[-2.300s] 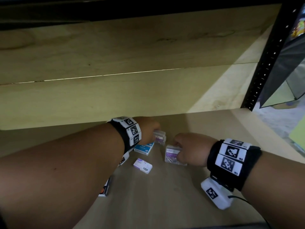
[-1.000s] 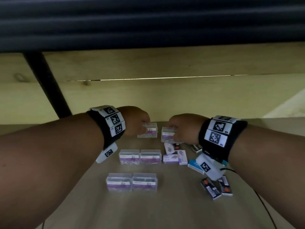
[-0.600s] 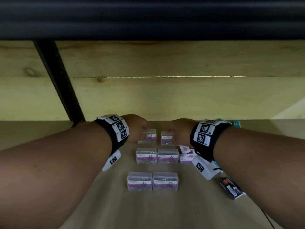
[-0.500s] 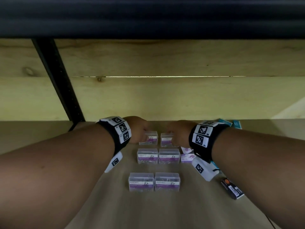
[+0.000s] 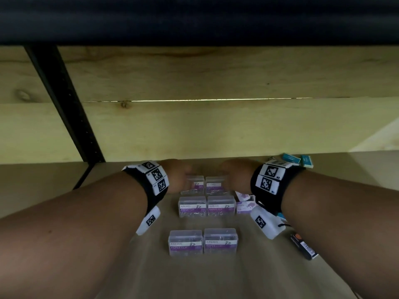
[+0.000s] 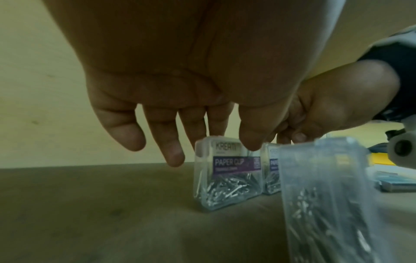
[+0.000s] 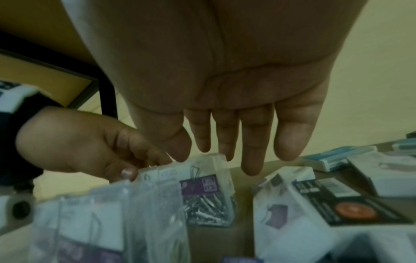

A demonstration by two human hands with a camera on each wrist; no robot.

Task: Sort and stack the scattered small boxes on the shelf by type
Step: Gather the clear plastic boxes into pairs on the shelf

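Nearest, at 6 o'clock on the wooden shelf (image 5: 216,281), two clear paper-clip boxes, the near pair (image 5: 203,242), stand side by side and touching. Beyond them at 12 o'clock sits a middle pair (image 5: 206,206) of the same kind, labels readable as "PAPER CLIP". At 3 o'clock from the near pair a black box with an orange dot (image 5: 303,248) is partly cut off by the right forearm. Small purple-and-white boxes (image 5: 245,206) lie just right of the middle pair, half hidden behind the wrist strap.

Farther back, the far pair (image 5: 204,184) of clear boxes stands upright, touching. The left hand (image 5: 177,178) is over the left box, its fingers (image 6: 173,153) hanging fairly straight; index and thumb tips reach the box's top edge, yet whether they pinch it is hard to make out. The right hand (image 5: 236,176) hangs likewise over the right box, its fingers (image 7: 252,160) loose and extended, tips at the lid; contact is unclear.

Farthest, at 2 o'clock against the back board, teal boxes (image 5: 299,160) lie small and blurred.
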